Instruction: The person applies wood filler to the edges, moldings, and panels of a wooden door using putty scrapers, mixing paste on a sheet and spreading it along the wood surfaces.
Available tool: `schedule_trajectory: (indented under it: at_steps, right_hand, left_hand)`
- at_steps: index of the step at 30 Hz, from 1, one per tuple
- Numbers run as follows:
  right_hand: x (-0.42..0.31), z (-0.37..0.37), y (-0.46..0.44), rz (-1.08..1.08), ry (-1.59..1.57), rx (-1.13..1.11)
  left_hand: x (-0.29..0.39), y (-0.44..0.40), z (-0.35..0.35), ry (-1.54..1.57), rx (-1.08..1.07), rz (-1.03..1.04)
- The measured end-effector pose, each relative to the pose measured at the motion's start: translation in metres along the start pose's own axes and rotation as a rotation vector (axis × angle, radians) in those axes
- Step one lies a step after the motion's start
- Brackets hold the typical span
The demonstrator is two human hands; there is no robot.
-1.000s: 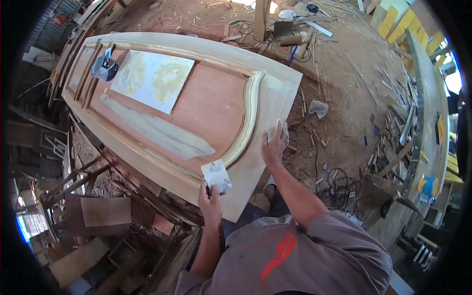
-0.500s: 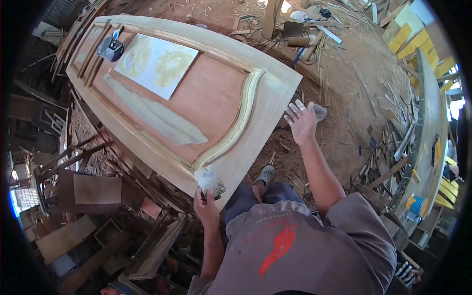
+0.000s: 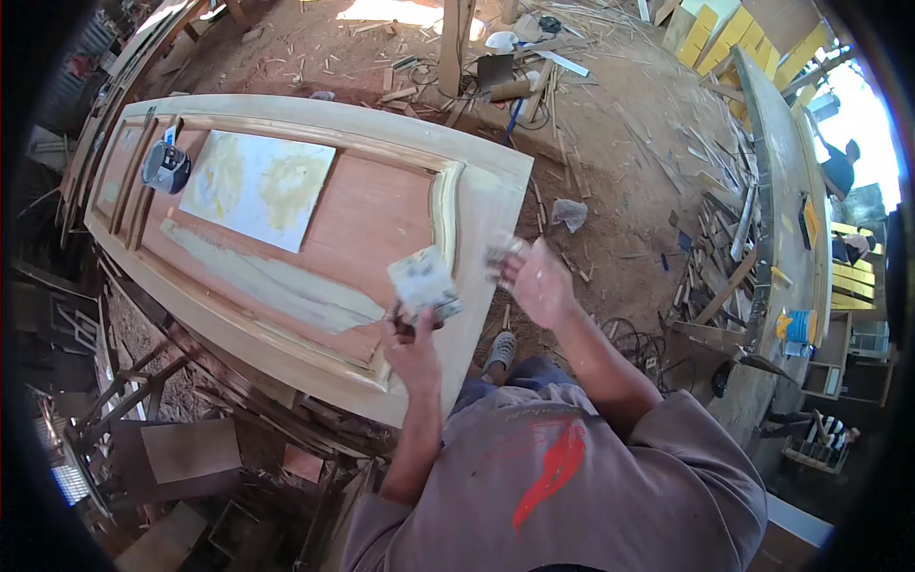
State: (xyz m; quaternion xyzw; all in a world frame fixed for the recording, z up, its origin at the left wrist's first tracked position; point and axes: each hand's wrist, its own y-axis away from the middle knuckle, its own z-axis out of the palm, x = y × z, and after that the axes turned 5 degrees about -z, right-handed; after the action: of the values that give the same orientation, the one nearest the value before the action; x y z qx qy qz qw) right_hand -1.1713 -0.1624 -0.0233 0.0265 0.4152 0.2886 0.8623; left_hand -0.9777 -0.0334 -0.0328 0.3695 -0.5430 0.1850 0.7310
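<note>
My left hand [image 3: 415, 360] grips a flat square scraper [image 3: 426, 284] smeared with pale putty, held up over the near end of the wooden door [image 3: 481, 296]. Beside it, to the right, my right hand [image 3: 541, 286] is raised with palm showing and fingers apart, whitish smears on the skin. Motion blurs its fingertips, and it touches nothing that I can see. A pale strip of putty [image 3: 276, 276] runs along the door's reddish panel. On that panel lies a white board [image 3: 257, 191] with yellowish stains. A dark open can [image 3: 166, 168] stands beyond the board.
Wood scraps and a crumpled clear bag [image 3: 570, 214] litter the dirt floor. A wooden post [image 3: 456, 48] stands beyond the door. At right runs a long bench [image 3: 796, 219] bearing a blue-labelled container [image 3: 797, 326]. Other people [image 3: 839, 170] are at the far right.
My left hand has lifted the scraper from the door's near corner, and its face now shows. My right hand has moved left toward it. The view has shifted, showing more to the right.
</note>
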Motion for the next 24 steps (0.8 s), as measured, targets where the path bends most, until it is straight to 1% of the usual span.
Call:
schedule_trajectory:
  at_steps: [1, 2, 3, 5, 6, 9, 11, 13, 14, 17, 19, 21, 23, 24]
  right_hand:
    - [0.007, 0.016, 0.005, 0.045, 0.067, -0.026]
    - [0.033, 0.015, 0.004, 0.037, 0.104, -0.066]
    - [0.056, 0.010, 0.004, 0.027, 0.144, -0.099]
    - [0.068, 0.024, 0.017, 0.070, 0.111, 0.033]
    - [0.070, 0.029, 0.023, 0.094, 0.089, 0.100]
    - [0.051, 0.034, 0.021, 0.019, -0.064, 0.094]
    - [0.019, 0.040, 0.024, 0.087, -0.229, 0.011]
    - [0.004, 0.036, 0.029, 0.064, -0.453, -0.074]
    - [0.003, 0.028, 0.030, 0.040, -0.403, 0.004]
    - [0.009, -0.007, 0.040, -0.019, -0.481, 0.090]
    - [0.019, -0.032, 0.044, -0.022, -0.378, 0.242]
    - [0.040, -0.060, 0.044, 0.004, -0.285, 0.411]
    - [0.080, -0.091, 0.032, 0.128, -0.131, 0.611]
    - [0.093, -0.095, 0.027, 0.195, -0.046, 0.703]
  left_hand:
    - [0.005, 0.002, 0.013, 0.076, 0.019, -0.055]
    - [-0.011, -0.002, 0.022, 0.189, -0.001, -0.039]
    - [-0.009, 0.001, 0.031, 0.163, -0.033, -0.051]
    - [0.002, 0.011, 0.048, 0.109, -0.104, -0.077]
    - [0.017, 0.018, 0.056, -0.044, -0.099, -0.109]
    - [0.019, 0.017, 0.063, -0.060, -0.097, -0.122]
    - [0.013, 0.012, 0.060, 0.000, -0.038, -0.086]
    - [0.020, 0.003, 0.055, 0.077, 0.019, -0.066]
    - [0.022, 0.000, 0.049, 0.133, 0.031, -0.035]
    - [0.011, -0.007, 0.016, 0.000, 0.098, 0.092]
    - [-0.010, -0.005, -0.018, -0.134, 0.114, 0.104]
    - [-0.028, 0.005, -0.049, -0.259, 0.149, 0.111]
    - [-0.044, 0.023, -0.075, -0.237, 0.165, 0.039]
    - [-0.047, 0.033, -0.084, -0.224, 0.180, 0.003]
